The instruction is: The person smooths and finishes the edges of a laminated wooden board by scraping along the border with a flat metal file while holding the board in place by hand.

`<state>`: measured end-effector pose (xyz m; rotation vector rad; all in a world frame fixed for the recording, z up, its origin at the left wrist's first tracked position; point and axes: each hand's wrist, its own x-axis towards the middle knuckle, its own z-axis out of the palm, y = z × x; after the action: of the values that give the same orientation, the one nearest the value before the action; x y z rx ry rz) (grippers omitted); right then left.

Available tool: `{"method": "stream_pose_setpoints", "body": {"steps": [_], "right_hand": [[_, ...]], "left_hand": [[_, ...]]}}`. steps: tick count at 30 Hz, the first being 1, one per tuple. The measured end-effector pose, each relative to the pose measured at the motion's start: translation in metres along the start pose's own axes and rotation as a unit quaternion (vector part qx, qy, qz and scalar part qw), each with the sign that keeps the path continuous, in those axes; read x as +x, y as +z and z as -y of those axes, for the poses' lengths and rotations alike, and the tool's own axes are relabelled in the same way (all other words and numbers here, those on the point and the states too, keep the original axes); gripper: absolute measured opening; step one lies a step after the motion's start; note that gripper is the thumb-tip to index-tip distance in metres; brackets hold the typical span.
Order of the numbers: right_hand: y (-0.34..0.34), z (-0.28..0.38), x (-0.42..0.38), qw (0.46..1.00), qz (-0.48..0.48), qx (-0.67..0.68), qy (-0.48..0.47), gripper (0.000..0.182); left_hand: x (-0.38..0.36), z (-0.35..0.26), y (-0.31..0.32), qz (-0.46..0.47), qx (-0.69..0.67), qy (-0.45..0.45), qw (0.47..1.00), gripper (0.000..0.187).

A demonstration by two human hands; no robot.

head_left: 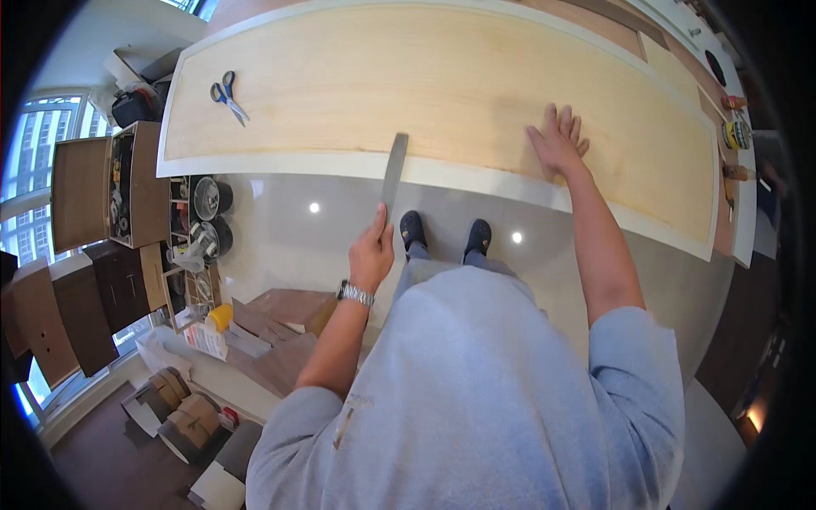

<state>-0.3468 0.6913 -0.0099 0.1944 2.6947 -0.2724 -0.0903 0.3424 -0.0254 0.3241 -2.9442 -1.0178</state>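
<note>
My left hand [371, 255], with a metal watch at its wrist, is closed round the near end of a flat grey file [396, 167]. The file's far end lies over the white front edge of a long wooden panel [357, 85]. On the panel's pale face, toward the right, my right hand [558, 143] rests palm down with its fingers spread. It holds nothing. Blue-handled scissors [229, 97] lie slightly open on the left part of the panel.
A yellow can [737, 134] and small bottles [736, 172] stand beyond the panel's right end. At left are an open wooden box [136, 183], black buckets [211, 198] and stacked boards [276, 344]. Wrapped rolls [191, 422] lie at lower left. My shoes [478, 236] are below the panel's edge.
</note>
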Motion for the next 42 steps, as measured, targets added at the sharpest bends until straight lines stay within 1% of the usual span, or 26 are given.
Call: {"method": "stream_pose_setpoints", "body": {"steps": [1, 4, 7, 9, 10, 13, 16, 19, 20, 22, 23, 26, 27, 29, 32, 35, 37, 38, 41, 42], "right_hand": [[-0.001, 0.000, 0.000, 1.000, -0.002, -0.003, -0.008, 0.093], [-0.008, 0.005, -0.006, 1.000, 0.005, 0.008, -0.004, 0.094], [-0.024, 0.001, -0.013, 0.999, 0.022, -0.039, -0.020, 0.094], [-0.024, -0.002, -0.012, 0.999, 0.010, -0.049, -0.014, 0.094], [-0.022, -0.005, -0.011, 0.999, 0.006, -0.052, -0.006, 0.094], [-0.015, -0.010, -0.010, 0.998, -0.019, -0.048, -0.025, 0.095], [-0.015, -0.011, -0.010, 0.998, -0.021, -0.042, -0.030, 0.095], [-0.026, -0.015, -0.010, 0.996, -0.002, -0.073, -0.047, 0.095], [-0.026, -0.019, -0.006, 0.998, -0.019, -0.057, -0.030, 0.095], [-0.022, -0.032, 0.002, 0.998, -0.051, -0.021, 0.010, 0.096], [-0.019, -0.036, 0.003, 0.998, -0.052, -0.023, 0.006, 0.096], [-0.016, -0.041, 0.007, 0.998, -0.048, -0.030, 0.002, 0.098], [-0.016, -0.041, 0.008, 0.999, -0.043, -0.029, 0.002, 0.098], [-0.018, -0.039, 0.008, 0.999, -0.035, -0.024, -0.001, 0.098], [-0.021, -0.042, 0.004, 1.000, -0.021, -0.022, -0.001, 0.098], [-0.026, -0.038, 0.008, 0.999, -0.015, -0.028, -0.002, 0.097], [-0.022, -0.041, 0.007, 1.000, -0.018, -0.019, 0.002, 0.097], [-0.020, -0.042, 0.008, 1.000, -0.020, -0.018, 0.001, 0.097], [-0.018, -0.044, 0.011, 0.999, -0.020, -0.025, -0.005, 0.097], [-0.019, -0.042, 0.010, 1.000, -0.020, -0.024, -0.004, 0.097]], "left_hand": [[0.005, -0.005, -0.001, 0.005, 0.006, -0.009, 1.000, 0.050], [0.055, -0.045, 0.015, 0.021, 0.029, -0.007, 0.999, 0.051], [0.046, -0.036, 0.012, -0.005, 0.044, 0.040, 0.998, 0.051], [0.009, 0.002, 0.008, -0.073, -0.011, 0.055, 0.996, 0.049], [0.001, 0.006, 0.000, -0.102, -0.039, 0.064, 0.992, 0.049], [-0.002, 0.008, -0.006, -0.037, -0.017, -0.008, 0.999, 0.048], [0.042, -0.038, 0.016, -0.012, 0.018, 0.031, 0.999, 0.050], [0.052, -0.056, 0.030, 0.004, 0.044, 0.053, 0.998, 0.053], [0.042, -0.053, 0.026, 0.006, 0.039, 0.051, 0.998, 0.053], [0.013, -0.029, 0.019, -0.042, -0.005, 0.057, 0.997, 0.052], [-0.003, -0.018, 0.018, -0.061, -0.029, 0.060, 0.996, 0.052], [-0.031, -0.011, 0.013, -0.012, -0.007, 0.014, 1.000, 0.053], [-0.028, -0.014, 0.024, -0.016, -0.009, 0.033, 0.999, 0.053], [-0.004, -0.045, 0.049, -0.027, -0.014, 0.070, 0.997, 0.054], [0.035, -0.086, 0.063, 0.002, 0.026, 0.046, 0.999, 0.055], [0.015, -0.068, 0.052, -0.027, 0.023, 0.065, 0.997, 0.054], [-0.026, -0.042, 0.035, -0.035, 0.011, 0.031, 0.999, 0.052], [-0.034, -0.038, 0.030, -0.036, 0.003, 0.016, 0.999, 0.051], [-0.031, -0.047, 0.036, -0.021, -0.023, 0.032, 0.999, 0.049], [-0.016, -0.058, 0.046, -0.023, -0.018, 0.040, 0.999, 0.049]]}}
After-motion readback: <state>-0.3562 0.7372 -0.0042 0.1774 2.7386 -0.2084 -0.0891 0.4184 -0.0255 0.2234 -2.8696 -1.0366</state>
